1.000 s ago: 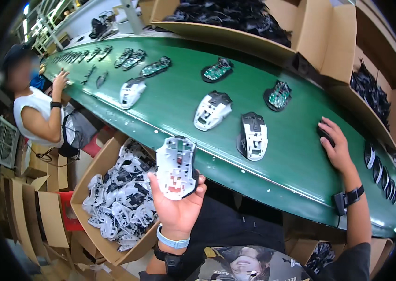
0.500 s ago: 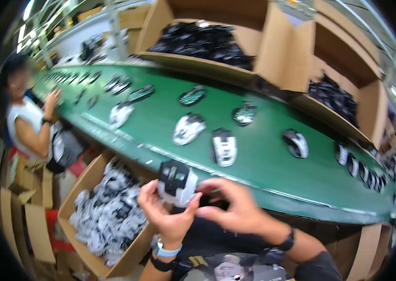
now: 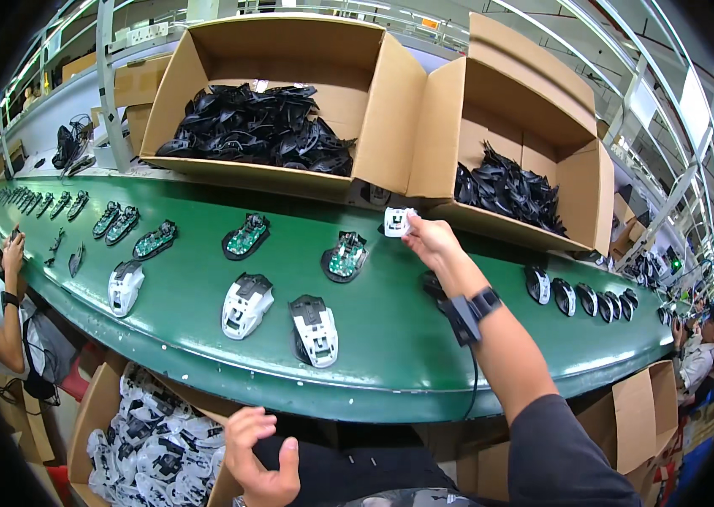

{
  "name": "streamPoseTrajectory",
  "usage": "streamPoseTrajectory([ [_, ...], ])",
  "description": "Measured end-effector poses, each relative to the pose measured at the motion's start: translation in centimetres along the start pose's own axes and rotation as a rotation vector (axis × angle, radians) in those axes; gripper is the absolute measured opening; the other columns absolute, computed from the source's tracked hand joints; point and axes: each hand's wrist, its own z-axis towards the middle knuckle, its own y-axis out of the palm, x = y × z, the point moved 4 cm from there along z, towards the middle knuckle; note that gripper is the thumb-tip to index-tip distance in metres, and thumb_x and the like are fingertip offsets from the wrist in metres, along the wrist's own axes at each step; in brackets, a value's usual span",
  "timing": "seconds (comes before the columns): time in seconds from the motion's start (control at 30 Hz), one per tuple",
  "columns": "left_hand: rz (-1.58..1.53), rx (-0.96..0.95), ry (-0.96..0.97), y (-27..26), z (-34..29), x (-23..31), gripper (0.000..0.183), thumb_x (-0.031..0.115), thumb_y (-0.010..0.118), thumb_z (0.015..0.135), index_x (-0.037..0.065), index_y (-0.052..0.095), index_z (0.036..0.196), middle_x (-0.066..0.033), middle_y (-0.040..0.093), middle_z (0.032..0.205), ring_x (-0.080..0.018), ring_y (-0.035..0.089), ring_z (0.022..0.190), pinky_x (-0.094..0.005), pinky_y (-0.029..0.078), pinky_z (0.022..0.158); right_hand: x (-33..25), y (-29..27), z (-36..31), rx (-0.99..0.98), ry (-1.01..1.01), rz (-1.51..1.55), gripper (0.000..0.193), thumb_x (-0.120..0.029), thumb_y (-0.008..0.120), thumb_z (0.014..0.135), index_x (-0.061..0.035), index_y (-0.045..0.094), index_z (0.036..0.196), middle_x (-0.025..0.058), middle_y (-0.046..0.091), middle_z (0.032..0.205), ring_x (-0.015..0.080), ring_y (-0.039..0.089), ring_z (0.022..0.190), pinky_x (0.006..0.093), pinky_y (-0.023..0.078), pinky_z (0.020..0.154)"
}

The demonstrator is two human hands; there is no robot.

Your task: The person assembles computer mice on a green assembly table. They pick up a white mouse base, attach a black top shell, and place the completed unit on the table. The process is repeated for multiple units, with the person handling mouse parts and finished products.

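White plastic pierced by dark cutouts, a mouse shell (image 3: 395, 223) is pinched by the right hand (image 3: 434, 242) at two o'clock from the nearest green circuit board (image 3: 347, 253); at the shell's seven o'clock, the left hand (image 3: 260, 460) curls its fingers, thumb spread wide.

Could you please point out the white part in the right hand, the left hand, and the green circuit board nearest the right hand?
White part (image 3: 396, 223), head view: middle of its visible side.
Left hand (image 3: 260, 463), head view: middle of the hand.
Green circuit board (image 3: 346, 257), head view: middle of its upper side.
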Motion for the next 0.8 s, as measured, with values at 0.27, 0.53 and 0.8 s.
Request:
streamPoseTrajectory([
  [0.27, 0.046, -0.003, -0.048, -2.7, 0.1, -1.5, 0.016, -0.004, 0.072, 0.088, 0.0, 0.063, 0.1, -0.0183, 0.069, 0.102, -0.038, 0.067, 0.102, -0.049, 0.053, 0.096, 2.0, 1.0, 9.5, 0.252, 0.012, 0.037, 0.019, -0.017, 0.062, 0.108, -0.0012, 0.065, 0.119, 0.0139, 0.068, 0.113, 0.0244, 0.067, 0.089, 0.0374, 0.062, 0.07],
  [0.53, 0.057, 0.059, -0.059, -4.7, 0.5, -2.9, 0.011, -0.002, 0.072, 0.088, 0.0, 0.065, 0.097, -0.017, 0.069, 0.101, -0.0363, 0.066, 0.1, -0.0472, 0.053, 0.096, 1.8, 1.5, 8.4, 0.337, -0.163, -0.218, 0.033, -0.007, 0.084, 0.087, 0.0008, 0.071, 0.117, 0.0106, 0.074, 0.111, 0.0233, 0.07, 0.095, 0.0357, 0.058, 0.083],
  [0.8, 0.054, 0.074, -0.025, -4.2, 0.1, -3.2, 0.011, 0.006, 0.074, 0.09, 0.001, 0.065, 0.093, -0.0156, 0.068, 0.093, -0.0343, 0.066, 0.091, -0.0447, 0.054, 0.087, 2.4, 0.8, 8.0, 0.627, -0.414, -0.904, 0.085, -0.027, 0.097, 0.064, 0.0001, 0.058, 0.136, 0.0258, 0.068, 0.127, 0.0437, 0.064, 0.122, 0.0476, 0.05, 0.109],
])
